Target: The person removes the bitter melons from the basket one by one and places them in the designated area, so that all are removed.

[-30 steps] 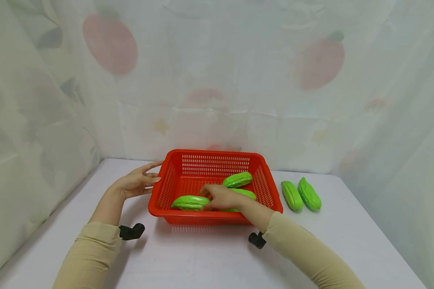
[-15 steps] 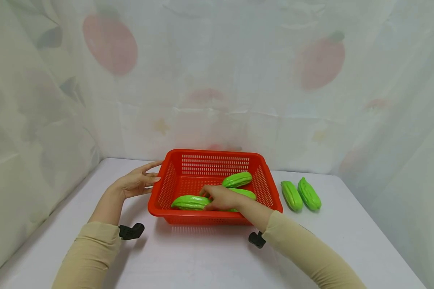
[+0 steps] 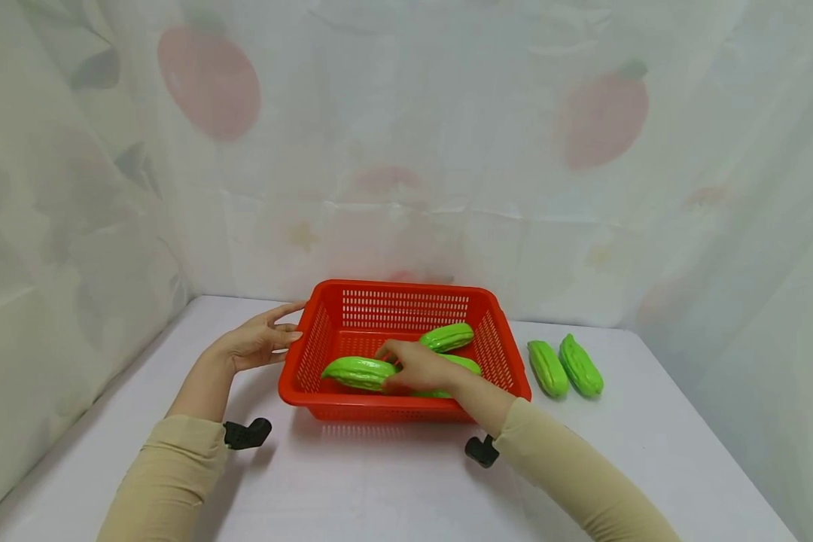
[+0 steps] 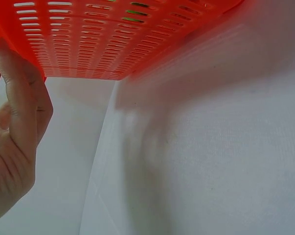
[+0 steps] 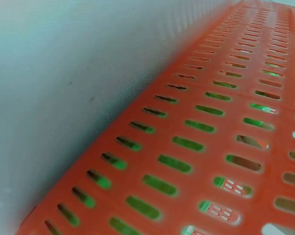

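The left hand (image 3: pixel 257 342) is spread, thumb and fingers apart, its fingertips touching the left side of the red basket (image 3: pixel 406 402) at and below the rim. The right hand (image 3: pixel 416 366) reaches over the near rim into the basket, thumb and fingers closed around the right end of a green gourd (image 3: pixel 359 373); the gourd's other end points left, inside the basket.

Just beyond the right hand, a second gourd (image 3: pixel 447 336) lies tilted toward the basket's back right. Another gourd (image 3: pixel 462 364) is partly hidden behind the right hand and wrist; more green shows below the wrist, and whether it belongs to the same piece cannot be told. The right wrist view is filled by the slotted wall, with green showing through the gaps.

Outside, to the right of the basket, two more gourds (image 3: pixel 564 367) lie side by side on the white table (image 3: pixel 366 489).

The basket is glossy, rectangular plastic with rows of slots and a flared rim. The gourds are bright green, elongated and ridged, with a shine. Beige sleeves (image 3: pixel 169 467) cover the forearms, a black mount (image 3: pixel 247 434) at each wrist. Pale cloth (image 3: pixel 406 113) printed with faded red fruit hangs behind.
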Motion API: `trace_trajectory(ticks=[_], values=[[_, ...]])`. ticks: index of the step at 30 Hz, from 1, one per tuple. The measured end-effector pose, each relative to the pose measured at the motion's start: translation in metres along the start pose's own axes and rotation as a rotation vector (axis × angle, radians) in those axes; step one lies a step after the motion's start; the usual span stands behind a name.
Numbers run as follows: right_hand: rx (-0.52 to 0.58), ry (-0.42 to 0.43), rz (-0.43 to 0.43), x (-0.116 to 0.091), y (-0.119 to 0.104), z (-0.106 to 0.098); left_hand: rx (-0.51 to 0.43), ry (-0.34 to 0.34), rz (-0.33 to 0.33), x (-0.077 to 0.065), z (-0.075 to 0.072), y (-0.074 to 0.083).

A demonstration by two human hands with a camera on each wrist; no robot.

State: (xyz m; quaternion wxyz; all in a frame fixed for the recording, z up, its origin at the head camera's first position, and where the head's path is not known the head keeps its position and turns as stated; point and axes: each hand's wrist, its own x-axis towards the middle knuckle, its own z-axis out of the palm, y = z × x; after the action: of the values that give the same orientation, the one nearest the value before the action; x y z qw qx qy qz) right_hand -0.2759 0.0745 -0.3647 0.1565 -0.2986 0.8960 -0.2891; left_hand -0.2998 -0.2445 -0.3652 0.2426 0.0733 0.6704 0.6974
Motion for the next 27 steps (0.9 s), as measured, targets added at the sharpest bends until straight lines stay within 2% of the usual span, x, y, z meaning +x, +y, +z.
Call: trace_trajectory(ticks=[6,14,27], values=[[0.068,0.045,0.005,0.0,0.0,-0.004,-0.006,0.001,-0.002,0.0,0.0,0.001],[0.094,0.118,0.015,-0.003,0.0,-0.006,-0.001,0.003,-0.005,0.001,0.0,0.0],[0.161,0.233,0.12,-0.013,0.002,-0.019,-0.004,0.001,-0.011,0.002,-0.001,-0.003]])
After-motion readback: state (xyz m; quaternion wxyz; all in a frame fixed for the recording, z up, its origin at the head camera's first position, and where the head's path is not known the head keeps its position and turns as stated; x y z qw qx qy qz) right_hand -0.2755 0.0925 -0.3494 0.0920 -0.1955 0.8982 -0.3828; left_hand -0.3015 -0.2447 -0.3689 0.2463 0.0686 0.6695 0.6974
